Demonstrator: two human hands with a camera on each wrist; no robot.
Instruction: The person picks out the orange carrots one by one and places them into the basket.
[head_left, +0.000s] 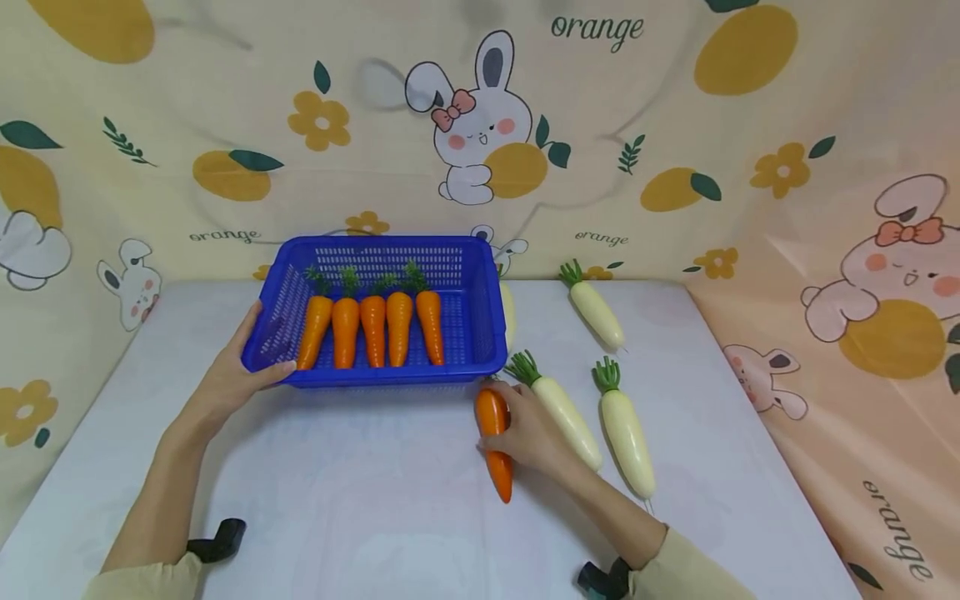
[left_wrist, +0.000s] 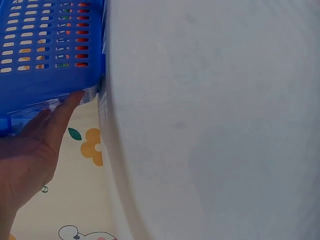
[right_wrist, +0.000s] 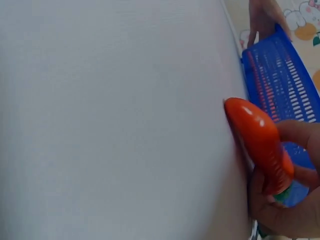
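Observation:
A blue plastic basket (head_left: 472,371) stands toward the back of the table, with several orange carrots (head_left: 345,333) lined up inside, green tops toward the back. My left hand (head_left: 225,375) holds its front left corner, thumb along the front and fingers against the left side; in the left wrist view that hand (left_wrist: 37,150) lies just under the rim. My right hand (head_left: 532,429) grips another carrot (head_left: 492,417) by its thick upper part, close to the basket's front right corner. Its tip points toward me, near the tabletop in the right wrist view. The fingers partly cover its top.
Right of the basket lie several white radishes with green stems: one at the back (head_left: 596,315), one beside my right hand (head_left: 566,421) and one farther right (head_left: 628,442). Another radish (head_left: 508,312) is partly hidden behind the basket. Patterned cloth (head_left: 322,192) hangs behind the white table (head_left: 360,483).

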